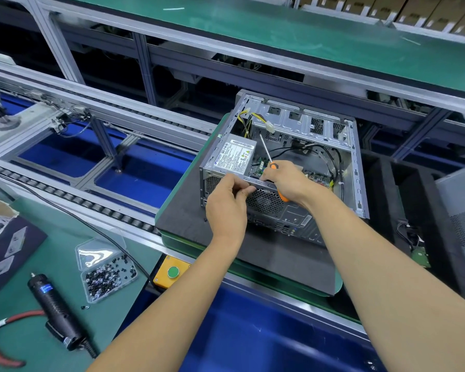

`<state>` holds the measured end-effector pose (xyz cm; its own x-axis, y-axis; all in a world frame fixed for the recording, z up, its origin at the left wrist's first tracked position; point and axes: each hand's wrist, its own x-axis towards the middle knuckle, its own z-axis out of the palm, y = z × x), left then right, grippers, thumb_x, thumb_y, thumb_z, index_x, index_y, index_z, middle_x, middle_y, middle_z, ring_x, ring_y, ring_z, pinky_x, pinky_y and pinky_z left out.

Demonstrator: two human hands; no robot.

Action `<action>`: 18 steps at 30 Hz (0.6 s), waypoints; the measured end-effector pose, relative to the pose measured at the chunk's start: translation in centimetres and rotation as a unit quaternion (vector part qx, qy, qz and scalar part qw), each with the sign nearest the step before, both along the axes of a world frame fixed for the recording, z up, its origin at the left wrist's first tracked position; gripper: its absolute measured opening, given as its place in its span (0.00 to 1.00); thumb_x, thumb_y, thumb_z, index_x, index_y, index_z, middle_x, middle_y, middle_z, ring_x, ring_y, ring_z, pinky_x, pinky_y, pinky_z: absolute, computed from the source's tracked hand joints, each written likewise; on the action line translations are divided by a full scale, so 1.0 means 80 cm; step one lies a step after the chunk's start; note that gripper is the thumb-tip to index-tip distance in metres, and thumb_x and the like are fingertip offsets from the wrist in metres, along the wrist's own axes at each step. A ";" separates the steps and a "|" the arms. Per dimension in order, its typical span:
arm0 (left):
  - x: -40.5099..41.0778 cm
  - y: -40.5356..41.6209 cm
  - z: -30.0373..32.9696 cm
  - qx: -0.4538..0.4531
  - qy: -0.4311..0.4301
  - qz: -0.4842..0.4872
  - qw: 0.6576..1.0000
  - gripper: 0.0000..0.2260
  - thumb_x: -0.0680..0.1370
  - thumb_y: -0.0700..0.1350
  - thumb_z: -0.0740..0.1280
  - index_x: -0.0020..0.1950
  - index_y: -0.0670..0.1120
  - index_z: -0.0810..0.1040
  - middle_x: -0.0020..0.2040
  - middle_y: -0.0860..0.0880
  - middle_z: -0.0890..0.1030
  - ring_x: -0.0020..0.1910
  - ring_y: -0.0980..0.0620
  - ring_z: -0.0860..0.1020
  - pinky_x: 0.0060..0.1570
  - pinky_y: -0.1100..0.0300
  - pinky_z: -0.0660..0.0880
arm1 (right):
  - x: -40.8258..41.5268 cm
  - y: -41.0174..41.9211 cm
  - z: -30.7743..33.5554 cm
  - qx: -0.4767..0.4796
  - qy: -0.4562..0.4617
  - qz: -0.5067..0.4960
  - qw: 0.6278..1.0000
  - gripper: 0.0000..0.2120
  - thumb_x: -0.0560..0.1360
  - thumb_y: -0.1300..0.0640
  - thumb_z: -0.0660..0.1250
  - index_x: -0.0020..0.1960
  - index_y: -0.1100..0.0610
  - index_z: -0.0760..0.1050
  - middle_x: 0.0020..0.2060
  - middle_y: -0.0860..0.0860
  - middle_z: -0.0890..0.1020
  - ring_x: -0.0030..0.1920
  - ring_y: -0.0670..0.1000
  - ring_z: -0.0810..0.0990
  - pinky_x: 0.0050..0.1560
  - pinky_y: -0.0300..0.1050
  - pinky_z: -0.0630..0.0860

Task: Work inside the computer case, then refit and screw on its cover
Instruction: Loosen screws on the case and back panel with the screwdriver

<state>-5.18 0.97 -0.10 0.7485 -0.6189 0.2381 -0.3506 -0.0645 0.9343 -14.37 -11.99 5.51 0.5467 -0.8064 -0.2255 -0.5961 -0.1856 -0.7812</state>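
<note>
Computer case (356,167) open – right hand (289,181) grips orange screwdriver (273,167); left hand (227,200) fingers pinch rim; PSU label (235,155) unreadable.

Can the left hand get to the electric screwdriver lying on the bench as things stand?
Probably yes. The left hand only pinches the computer case rim, and the electric screwdriver lies uncovered on the green mat to its left, with only the screw tray beside the path.

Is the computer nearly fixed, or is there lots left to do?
Not nearly. The computer case is open, power supply already inside. The right hand holds an orange screwdriver over it; the left hand pinches the case's near edge. The cover isn't on or screwed down yet.
</note>
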 end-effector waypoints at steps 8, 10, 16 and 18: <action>0.004 -0.001 0.001 0.070 -0.144 0.080 0.984 0.07 0.74 0.56 0.75 0.42 0.57 0.80 0.39 0.59 0.72 0.49 0.54 0.65 0.49 0.59 0.52 | -0.001 -0.002 -0.001 -0.005 0.005 0.012 1.000 0.15 0.79 0.56 0.65 0.34 0.52 0.70 0.20 0.42 0.64 0.29 0.50 0.61 0.36 0.47 0.59; 0.004 -0.001 -0.001 0.054 -0.164 0.088 0.981 0.07 0.73 0.55 0.76 0.42 0.57 0.80 0.39 0.61 0.69 0.48 0.55 0.61 0.49 0.58 0.53 | -0.001 -0.003 -0.001 -0.003 0.006 0.015 1.000 0.14 0.78 0.57 0.65 0.34 0.52 0.71 0.20 0.42 0.64 0.30 0.50 0.62 0.37 0.47 0.60; 0.012 -0.001 -0.002 0.107 -0.245 0.099 0.959 0.10 0.72 0.62 0.72 0.42 0.58 0.80 0.46 0.60 0.77 0.50 0.53 0.65 0.51 0.56 0.53 | 0.000 -0.006 -0.004 0.003 -0.002 0.017 1.000 0.16 0.78 0.57 0.66 0.32 0.51 0.68 0.24 0.44 0.64 0.30 0.51 0.61 0.40 0.51 0.61; 0.019 -0.003 -0.002 0.090 -0.264 0.095 0.955 0.10 0.71 0.61 0.74 0.44 0.58 0.80 0.49 0.59 0.76 0.52 0.52 0.65 0.52 0.54 0.56 | -0.001 -0.006 -0.005 0.001 -0.002 0.020 1.000 0.16 0.78 0.56 0.65 0.32 0.50 0.68 0.23 0.43 0.64 0.30 0.51 0.61 0.39 0.50 0.61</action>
<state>-3.70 0.73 -0.28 0.6563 -0.5499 0.5166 -0.7364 -0.3177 0.5973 -14.43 -12.48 5.12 0.5789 -0.7841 -0.2237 -0.5846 -0.2078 -0.7843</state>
